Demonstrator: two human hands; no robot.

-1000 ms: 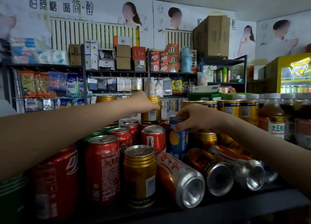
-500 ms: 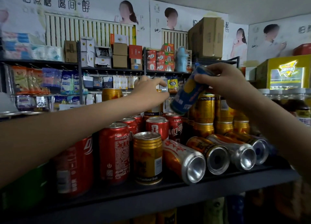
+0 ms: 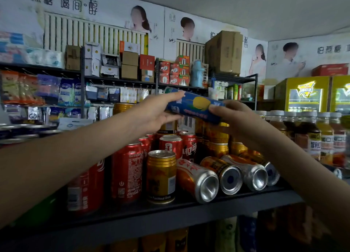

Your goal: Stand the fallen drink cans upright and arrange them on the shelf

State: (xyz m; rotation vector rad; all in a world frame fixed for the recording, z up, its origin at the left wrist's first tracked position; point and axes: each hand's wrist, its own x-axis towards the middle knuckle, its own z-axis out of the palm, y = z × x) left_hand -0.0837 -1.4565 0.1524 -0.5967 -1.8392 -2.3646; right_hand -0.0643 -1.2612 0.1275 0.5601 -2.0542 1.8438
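A blue can with a yellow fruit picture (image 3: 195, 107) lies almost level in the air above the shelf (image 3: 170, 221). My left hand (image 3: 157, 111) holds its left end and my right hand (image 3: 233, 117) grips its right end. Below them, several orange and silver cans (image 3: 197, 179) lie on their sides at the shelf's front, bottoms facing me. A gold can (image 3: 161, 176) and red cola cans (image 3: 126, 172) stand upright to the left. More gold cans (image 3: 217, 138) are stacked behind.
Bottled drinks (image 3: 322, 138) stand at the right end of the shelf. Behind are racks of boxes and hanging packets (image 3: 113, 77) and a yellow fridge (image 3: 306, 94). A lower shelf with more cans (image 3: 170, 240) shows below the front edge.
My right hand lifted the blue can from among the standing cans and tipped it level. My left hand left the gold can at the back and took the blue can's left end.
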